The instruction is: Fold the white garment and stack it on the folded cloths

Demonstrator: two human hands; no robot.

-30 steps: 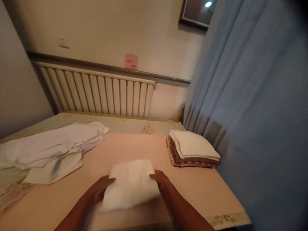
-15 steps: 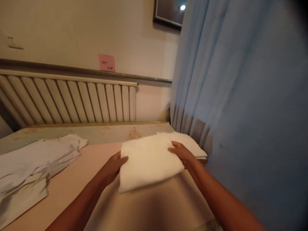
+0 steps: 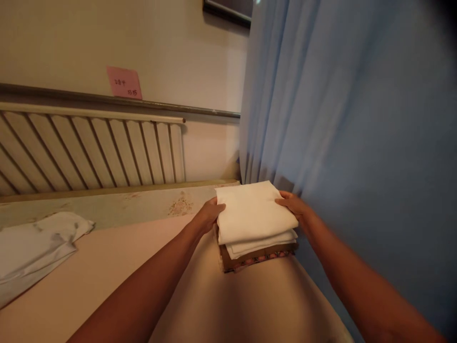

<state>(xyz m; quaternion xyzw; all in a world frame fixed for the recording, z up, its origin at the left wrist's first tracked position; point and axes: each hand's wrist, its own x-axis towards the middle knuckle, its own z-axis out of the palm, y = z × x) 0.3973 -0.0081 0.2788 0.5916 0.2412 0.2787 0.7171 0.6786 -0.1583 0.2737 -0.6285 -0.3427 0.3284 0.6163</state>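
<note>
The left hand (image 3: 210,213) and right hand (image 3: 294,205) grasp opposite sides of a folded white cloth (image 3: 255,212), thumbs uppermost. The cloth lies atop a stack (image 3: 262,245) of folded fabric on the bed (image 3: 117,259), beside a blue curtain (image 3: 357,124).

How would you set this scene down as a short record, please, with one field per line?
Left hand: the left hand grips the near-left side of the top white cloth, thumb on top
Right hand: the right hand grips its right side, thumb on top
Top cloth: folded, directly over the stack
Stack: another white cloth, a brown cloth and patterned fabric
Left: rumpled pale cloth on a pink sheet
Behind: radiator, pink paper
Right: blue curtain
</note>
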